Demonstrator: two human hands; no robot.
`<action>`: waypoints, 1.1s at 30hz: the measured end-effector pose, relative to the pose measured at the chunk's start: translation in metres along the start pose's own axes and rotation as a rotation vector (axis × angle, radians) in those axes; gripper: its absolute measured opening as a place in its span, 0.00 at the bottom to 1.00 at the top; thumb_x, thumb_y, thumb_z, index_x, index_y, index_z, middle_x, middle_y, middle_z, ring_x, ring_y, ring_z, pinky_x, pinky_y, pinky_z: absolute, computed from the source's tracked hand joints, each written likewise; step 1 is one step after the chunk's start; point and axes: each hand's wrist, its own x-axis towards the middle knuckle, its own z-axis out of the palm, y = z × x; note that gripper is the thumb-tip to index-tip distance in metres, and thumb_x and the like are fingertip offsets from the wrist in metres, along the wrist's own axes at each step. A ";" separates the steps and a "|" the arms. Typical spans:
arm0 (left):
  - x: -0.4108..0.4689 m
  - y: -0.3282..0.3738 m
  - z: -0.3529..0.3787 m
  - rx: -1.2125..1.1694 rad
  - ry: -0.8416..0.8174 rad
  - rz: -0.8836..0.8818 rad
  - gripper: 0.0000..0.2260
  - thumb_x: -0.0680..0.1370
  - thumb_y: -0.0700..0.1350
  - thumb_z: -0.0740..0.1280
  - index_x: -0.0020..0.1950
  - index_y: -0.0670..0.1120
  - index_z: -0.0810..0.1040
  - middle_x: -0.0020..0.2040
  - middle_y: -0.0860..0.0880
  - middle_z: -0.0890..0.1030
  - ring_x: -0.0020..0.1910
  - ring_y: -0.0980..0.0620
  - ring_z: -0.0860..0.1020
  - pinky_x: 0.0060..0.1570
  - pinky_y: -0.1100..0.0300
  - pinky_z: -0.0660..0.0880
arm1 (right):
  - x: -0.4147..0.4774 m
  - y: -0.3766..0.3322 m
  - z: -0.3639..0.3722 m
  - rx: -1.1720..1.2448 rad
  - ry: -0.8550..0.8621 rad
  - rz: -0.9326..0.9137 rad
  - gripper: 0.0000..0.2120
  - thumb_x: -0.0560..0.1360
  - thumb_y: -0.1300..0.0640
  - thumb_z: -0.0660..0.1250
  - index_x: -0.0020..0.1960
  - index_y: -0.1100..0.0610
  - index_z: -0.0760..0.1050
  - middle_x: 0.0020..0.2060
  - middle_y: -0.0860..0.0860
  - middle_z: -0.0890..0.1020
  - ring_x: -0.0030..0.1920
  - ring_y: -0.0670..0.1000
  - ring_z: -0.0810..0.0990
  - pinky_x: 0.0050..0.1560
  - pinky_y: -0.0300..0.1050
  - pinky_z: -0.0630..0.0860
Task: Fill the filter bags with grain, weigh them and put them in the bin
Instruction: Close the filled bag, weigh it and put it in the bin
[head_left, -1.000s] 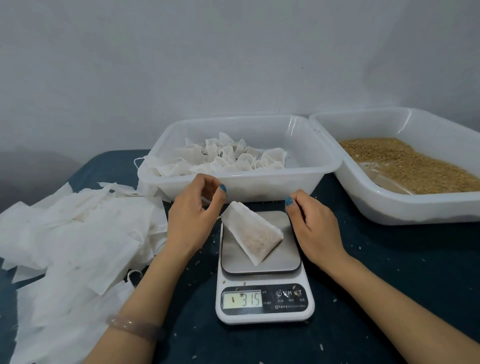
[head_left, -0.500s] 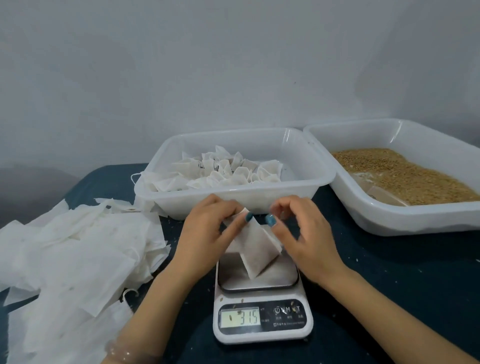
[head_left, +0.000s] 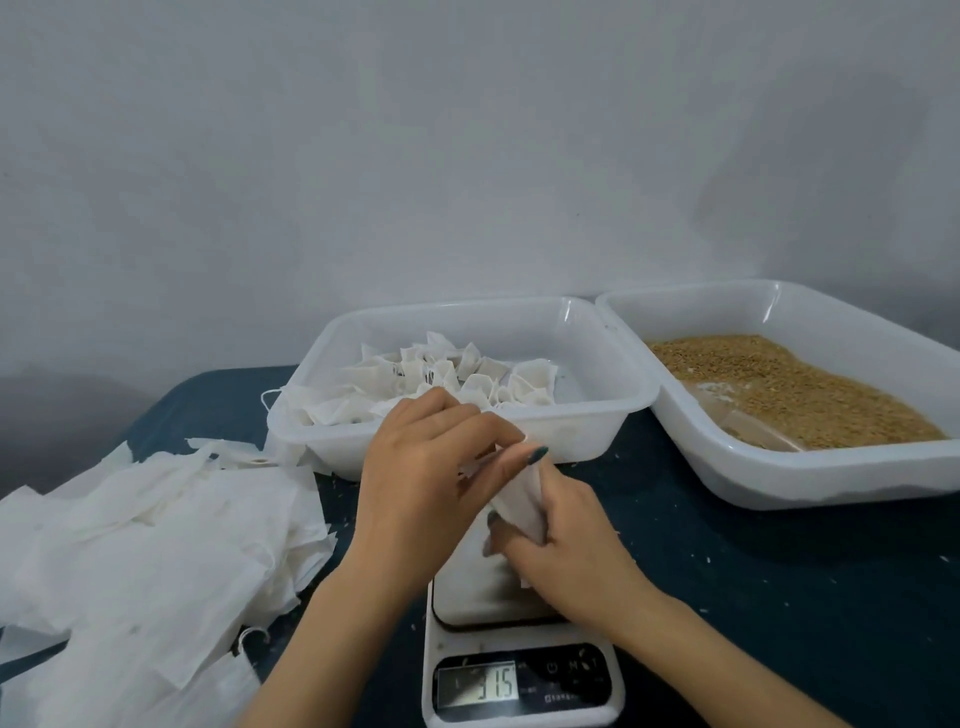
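A white filter bag (head_left: 521, 500) filled with grain is held between both hands just above the scale (head_left: 519, 675). My left hand (head_left: 426, 478) pinches the bag's upper end. My right hand (head_left: 561, 545) grips its lower part with curled fingers. The scale's display reads 315, and the hands cover most of its steel plate. Behind them stands the white bin (head_left: 613, 410) with several filled bags (head_left: 447, 374). A second white bin (head_left: 779, 483) at the right holds brown grain (head_left: 795, 384).
A heap of empty white filter bags (head_left: 140, 551) covers the left of the dark blue table (head_left: 753, 571). Loose grains lie scattered on the cloth. A clear scoop (head_left: 748, 423) lies half-buried in the grain. A grey wall rises close behind the bins.
The bag lay on the scale plate a second ago with both hands beside it. Both hands closed on it and lifted it off. The camera has tilted up.
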 end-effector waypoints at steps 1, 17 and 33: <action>-0.001 0.000 -0.001 -0.026 0.005 -0.029 0.13 0.82 0.52 0.63 0.44 0.48 0.81 0.38 0.57 0.78 0.39 0.54 0.73 0.42 0.60 0.69 | 0.001 -0.001 -0.003 0.018 -0.006 -0.008 0.09 0.70 0.52 0.64 0.49 0.42 0.71 0.38 0.45 0.82 0.36 0.48 0.82 0.36 0.46 0.79; -0.031 -0.020 -0.005 -0.358 -0.058 -0.551 0.15 0.82 0.61 0.52 0.52 0.57 0.75 0.52 0.58 0.80 0.53 0.53 0.79 0.49 0.58 0.75 | 0.069 0.074 -0.211 -1.072 0.153 0.600 0.13 0.75 0.46 0.66 0.40 0.54 0.72 0.33 0.50 0.77 0.33 0.49 0.74 0.29 0.42 0.63; -0.037 -0.022 0.000 -0.367 -0.133 -0.540 0.14 0.81 0.60 0.54 0.50 0.56 0.77 0.49 0.57 0.81 0.48 0.54 0.79 0.44 0.69 0.74 | 0.067 0.046 -0.199 -1.428 -0.294 0.849 0.09 0.75 0.45 0.64 0.42 0.49 0.71 0.40 0.46 0.77 0.39 0.46 0.74 0.35 0.41 0.64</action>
